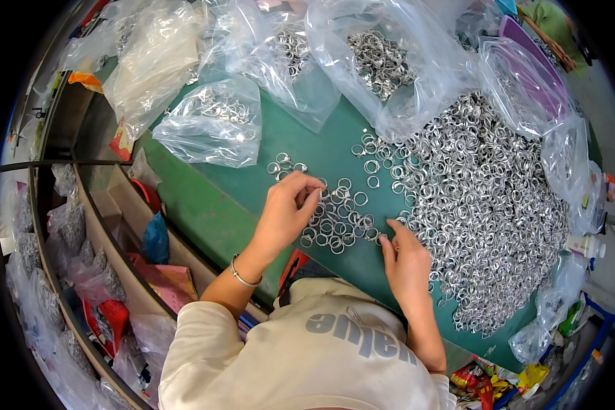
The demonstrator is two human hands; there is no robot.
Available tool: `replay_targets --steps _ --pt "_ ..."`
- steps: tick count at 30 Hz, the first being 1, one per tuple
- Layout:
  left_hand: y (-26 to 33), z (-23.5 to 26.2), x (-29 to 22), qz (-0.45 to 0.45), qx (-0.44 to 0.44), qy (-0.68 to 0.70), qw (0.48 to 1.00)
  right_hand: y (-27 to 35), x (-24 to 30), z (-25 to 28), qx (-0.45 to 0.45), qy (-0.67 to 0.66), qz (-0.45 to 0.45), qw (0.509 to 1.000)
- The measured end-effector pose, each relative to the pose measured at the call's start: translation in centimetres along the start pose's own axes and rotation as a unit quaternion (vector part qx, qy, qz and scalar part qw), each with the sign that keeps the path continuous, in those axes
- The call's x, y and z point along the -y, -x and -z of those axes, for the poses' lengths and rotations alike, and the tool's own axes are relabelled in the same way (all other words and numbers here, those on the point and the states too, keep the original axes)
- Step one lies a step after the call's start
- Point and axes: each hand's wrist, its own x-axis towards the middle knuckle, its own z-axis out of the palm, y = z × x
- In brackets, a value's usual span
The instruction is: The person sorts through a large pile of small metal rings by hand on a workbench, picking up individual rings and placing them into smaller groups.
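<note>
My left hand (288, 208) is closed in a pinch at the upper edge of a small group of silver metal rings (336, 222). A ring shows at its thumb and index fingertips, partly hidden by them. My right hand (407, 263) lies low over the green table between that group and a large heap of rings (488, 212). Its index finger and thumb are apart, with the thumb tip close to a ring at the group's right edge. A few more rings (285, 165) lie beyond my left hand.
Clear plastic bags of rings (215, 113) line the far side of the green table (253, 188). A purple basin (536, 68) stands at the far right. Partitioned drawers (109, 225) with bagged goods are at left. A person (553, 31) is at the far right corner.
</note>
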Motion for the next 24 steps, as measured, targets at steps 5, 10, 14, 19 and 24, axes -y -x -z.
replay_targets --steps 5,10,14,19,24 --pt "-0.3 -1.3 0.4 -0.084 -0.007 -0.074 0.994 0.5 1.1 -1.7 0.054 0.000 0.034 0.998" --pt "0.1 -1.1 -0.6 -0.091 -0.024 -0.084 0.992 1.4 0.6 -1.1 0.003 -0.113 0.021 0.993" --pt "0.9 -0.5 -1.8 -0.060 0.041 -0.077 0.994 2.4 -1.5 0.9 -0.186 0.018 -0.034 0.982" --pt "2.7 -3.0 -1.6 -0.168 0.067 -0.119 0.976 3.4 -3.7 1.0 -0.232 0.126 -0.061 0.963" --pt "2.9 -5.4 -1.8 -0.204 0.117 -0.138 0.962 2.8 -2.6 0.3 -0.185 0.149 -0.065 0.969"
